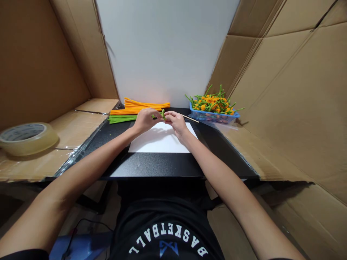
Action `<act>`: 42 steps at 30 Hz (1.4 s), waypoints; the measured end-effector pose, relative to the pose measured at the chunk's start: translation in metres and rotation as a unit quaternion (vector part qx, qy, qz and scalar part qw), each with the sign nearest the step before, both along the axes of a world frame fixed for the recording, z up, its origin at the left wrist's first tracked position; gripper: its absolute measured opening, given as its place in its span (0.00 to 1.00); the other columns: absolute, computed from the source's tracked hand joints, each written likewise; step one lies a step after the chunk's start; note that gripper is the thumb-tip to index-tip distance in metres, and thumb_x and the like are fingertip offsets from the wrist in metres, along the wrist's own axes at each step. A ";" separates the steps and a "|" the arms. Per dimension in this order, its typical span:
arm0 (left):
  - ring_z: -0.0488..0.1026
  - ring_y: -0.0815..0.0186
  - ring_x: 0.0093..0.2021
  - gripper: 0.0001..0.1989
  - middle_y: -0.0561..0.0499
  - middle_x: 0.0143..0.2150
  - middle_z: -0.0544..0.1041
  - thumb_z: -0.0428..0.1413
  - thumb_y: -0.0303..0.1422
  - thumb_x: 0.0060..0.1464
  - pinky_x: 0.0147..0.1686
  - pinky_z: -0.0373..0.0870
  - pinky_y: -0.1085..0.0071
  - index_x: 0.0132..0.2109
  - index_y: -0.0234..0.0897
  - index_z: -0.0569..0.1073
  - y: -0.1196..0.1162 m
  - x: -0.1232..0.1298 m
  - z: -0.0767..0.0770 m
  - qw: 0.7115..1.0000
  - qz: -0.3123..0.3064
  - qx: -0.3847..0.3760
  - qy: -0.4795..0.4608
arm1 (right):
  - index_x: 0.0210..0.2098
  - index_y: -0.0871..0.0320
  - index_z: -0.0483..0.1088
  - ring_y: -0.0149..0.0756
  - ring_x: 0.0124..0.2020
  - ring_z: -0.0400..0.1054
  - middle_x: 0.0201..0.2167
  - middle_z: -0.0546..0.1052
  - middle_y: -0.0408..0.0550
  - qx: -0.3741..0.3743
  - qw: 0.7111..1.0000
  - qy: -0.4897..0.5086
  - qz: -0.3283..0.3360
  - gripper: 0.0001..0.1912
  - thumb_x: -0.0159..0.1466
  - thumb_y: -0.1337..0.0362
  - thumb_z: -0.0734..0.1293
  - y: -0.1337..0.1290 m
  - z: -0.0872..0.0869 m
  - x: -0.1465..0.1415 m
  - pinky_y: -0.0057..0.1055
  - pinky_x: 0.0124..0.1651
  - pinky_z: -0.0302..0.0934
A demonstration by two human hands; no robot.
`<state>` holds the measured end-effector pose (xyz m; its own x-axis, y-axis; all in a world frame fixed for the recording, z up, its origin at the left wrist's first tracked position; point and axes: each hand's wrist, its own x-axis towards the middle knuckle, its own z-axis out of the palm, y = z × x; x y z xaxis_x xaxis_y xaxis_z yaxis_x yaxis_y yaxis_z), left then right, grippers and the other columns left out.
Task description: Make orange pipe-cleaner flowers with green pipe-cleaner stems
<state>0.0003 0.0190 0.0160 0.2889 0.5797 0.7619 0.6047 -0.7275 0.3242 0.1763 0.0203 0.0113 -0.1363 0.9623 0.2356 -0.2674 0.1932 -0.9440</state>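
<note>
My left hand (146, 119) and my right hand (175, 122) meet above a white sheet of paper (159, 142). Between their fingertips is a short green pipe cleaner (163, 114), bent, with one end sticking up. Both hands are closed in a pinch on it, and the fingers hide part of its shape. Behind my left hand lie a bundle of green pipe cleaners (121, 118) and bundles of orange pipe cleaners (143, 104). A thin wooden stick (191, 118) lies just beyond my right hand.
A blue plastic basket (210, 116) at the back right holds many orange-and-green pipe cleaner pieces. On the left, a roll of clear tape (28, 139) rests on cardboard. Cardboard walls (295, 90) flank the black table (151, 165).
</note>
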 end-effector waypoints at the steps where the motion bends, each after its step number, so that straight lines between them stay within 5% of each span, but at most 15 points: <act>1: 0.77 0.66 0.31 0.10 0.50 0.31 0.83 0.66 0.41 0.52 0.33 0.70 0.71 0.32 0.39 0.81 0.000 0.001 -0.001 1.000 -0.002 -0.010 -0.017 | 0.27 0.58 0.74 0.27 0.26 0.69 0.23 0.76 0.38 0.004 1.000 0.001 0.003 0.05 0.48 0.67 0.70 0.000 0.000 0.000 0.26 0.35 0.64; 16: 0.79 0.63 0.30 0.15 0.47 0.29 0.82 0.68 0.43 0.45 0.32 0.74 0.69 0.30 0.35 0.78 -0.003 0.009 -0.004 0.971 -0.053 -0.145 -0.183 | 0.30 0.57 0.74 0.29 0.29 0.72 0.25 0.78 0.40 0.023 0.998 -0.025 0.052 0.05 0.51 0.67 0.69 -0.001 0.000 0.006 0.30 0.43 0.68; 33: 0.81 0.60 0.34 0.19 0.43 0.34 0.84 0.69 0.46 0.45 0.37 0.77 0.67 0.35 0.33 0.82 0.002 0.007 -0.004 0.954 -0.080 -0.178 -0.226 | 0.34 0.57 0.74 0.32 0.31 0.76 0.29 0.81 0.43 -0.018 0.998 0.005 0.065 0.13 0.53 0.61 0.78 -0.001 0.002 0.011 0.32 0.44 0.70; 42: 0.82 0.62 0.38 0.15 0.45 0.38 0.85 0.64 0.44 0.52 0.41 0.79 0.66 0.38 0.36 0.83 -0.010 0.015 -0.006 0.970 -0.062 -0.114 -0.204 | 0.35 0.57 0.74 0.33 0.32 0.78 0.30 0.82 0.44 0.013 0.999 -0.015 0.049 0.18 0.50 0.55 0.80 0.001 -0.001 0.013 0.34 0.44 0.72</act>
<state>0.0149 0.0094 0.0096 0.0687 0.7263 0.6839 0.3056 -0.6679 0.6786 0.1896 0.0213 0.0108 -0.2360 0.9376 0.2554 -0.2587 0.1927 -0.9466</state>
